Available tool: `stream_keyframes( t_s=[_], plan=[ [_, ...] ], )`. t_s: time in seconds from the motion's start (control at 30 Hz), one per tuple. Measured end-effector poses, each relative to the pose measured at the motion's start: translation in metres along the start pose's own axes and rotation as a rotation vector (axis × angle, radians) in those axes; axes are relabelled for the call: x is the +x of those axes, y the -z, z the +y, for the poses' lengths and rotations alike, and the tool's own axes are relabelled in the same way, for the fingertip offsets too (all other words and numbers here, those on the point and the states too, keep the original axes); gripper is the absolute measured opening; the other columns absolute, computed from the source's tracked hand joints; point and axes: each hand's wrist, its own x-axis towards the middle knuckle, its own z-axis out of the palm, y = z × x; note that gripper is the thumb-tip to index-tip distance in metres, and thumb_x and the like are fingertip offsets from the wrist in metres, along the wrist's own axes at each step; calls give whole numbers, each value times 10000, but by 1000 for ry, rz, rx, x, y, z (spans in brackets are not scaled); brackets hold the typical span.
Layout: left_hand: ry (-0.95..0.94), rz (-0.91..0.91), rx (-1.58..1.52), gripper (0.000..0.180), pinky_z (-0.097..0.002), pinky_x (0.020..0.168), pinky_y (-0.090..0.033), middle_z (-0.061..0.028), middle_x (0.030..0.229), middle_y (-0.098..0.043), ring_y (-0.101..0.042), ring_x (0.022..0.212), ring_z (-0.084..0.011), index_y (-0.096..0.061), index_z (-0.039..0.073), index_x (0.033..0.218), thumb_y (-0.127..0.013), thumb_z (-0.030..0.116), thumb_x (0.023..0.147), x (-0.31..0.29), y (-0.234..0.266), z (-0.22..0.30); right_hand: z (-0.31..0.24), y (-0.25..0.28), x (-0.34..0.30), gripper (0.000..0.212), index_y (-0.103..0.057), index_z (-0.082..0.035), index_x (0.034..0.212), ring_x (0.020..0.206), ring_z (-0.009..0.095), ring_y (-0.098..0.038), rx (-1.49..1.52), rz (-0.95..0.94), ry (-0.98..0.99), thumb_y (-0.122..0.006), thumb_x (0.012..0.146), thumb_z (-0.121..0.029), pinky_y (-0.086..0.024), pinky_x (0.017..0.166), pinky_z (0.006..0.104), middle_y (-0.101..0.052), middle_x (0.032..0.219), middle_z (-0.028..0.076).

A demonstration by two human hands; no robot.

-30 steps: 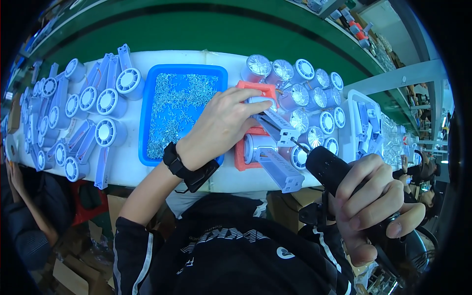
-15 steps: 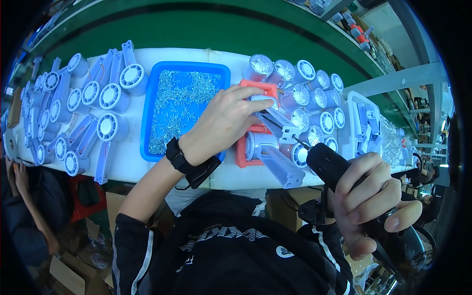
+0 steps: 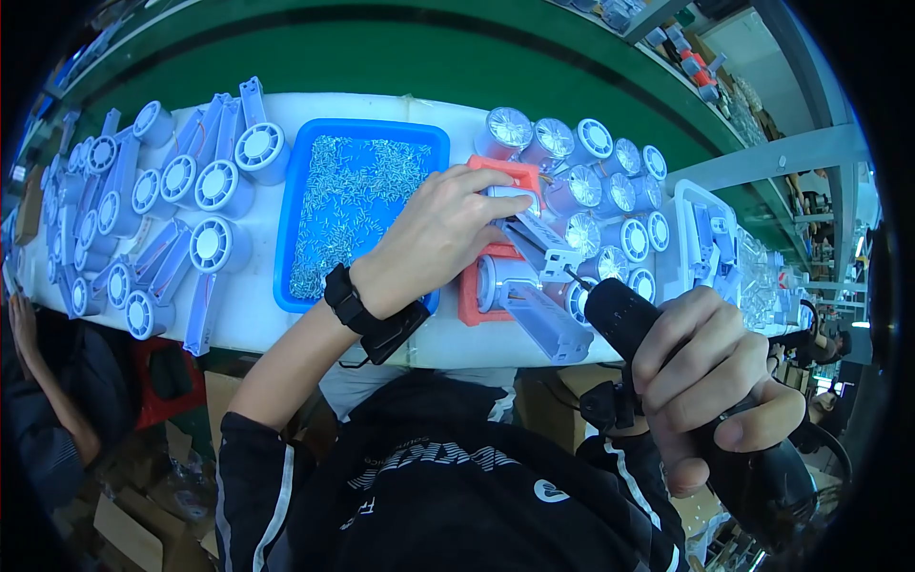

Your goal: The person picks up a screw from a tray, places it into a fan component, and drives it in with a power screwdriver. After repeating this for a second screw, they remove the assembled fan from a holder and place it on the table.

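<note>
My left hand (image 3: 440, 221) grips a round pale plastic housing (image 3: 512, 194) seated in the upper bay of a red holder (image 3: 469, 303). From that housing a slotted handle (image 3: 541, 242) sticks out toward the lower right. In my right hand (image 3: 701, 367) is a black electric screwdriver (image 3: 621, 313), its thin bit angled up-left to the end of this handle. Whether the bit sits in a screw is too small to tell. A second housing (image 3: 494, 278) with its own handle (image 3: 550, 324) rests in the lower bay, touched by neither hand.
A blue tray (image 3: 286, 229) of loose screws lies left of the holder. Several vented housings with handles (image 3: 217, 246) cover the table's left side. Clear-topped round housings (image 3: 581, 186) crowd the right, beside a white bin (image 3: 679, 234) of plastic parts. Another person's arm (image 3: 48, 381) shows at far left.
My right hand and the screwdriver have shifted slightly left, the bit staying by the handle's end. My left hand keeps its grip. The other person's hand at far left has moved.
</note>
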Motion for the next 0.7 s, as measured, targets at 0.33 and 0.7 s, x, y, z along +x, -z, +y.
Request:
stream_keyframes(
  t_s=[0.33,0.7],
  plan=[
    [64,-38,-64,339,-443,862,-547,-133,1158,-710,-666,974,-337,-763,58,1111,-767,12,775,-1,4,-3,-7,-4,-10,436,-505,-123,1071,483,66,-584,-127,199,46,-835,863,-318,-526,491,191,-637,678,-7],
    [-76,-273,-154,549,-509,1115,-436,-187,1564,-412,-434,1422,-429,-696,151,1263,-864,138,741,-13,57,31,-193,58,-49,327,-585,-116,907,484,-6,-540,-348,773,303,-826,744,-266,-447,538,102,-540,585,-98]
  ],
)
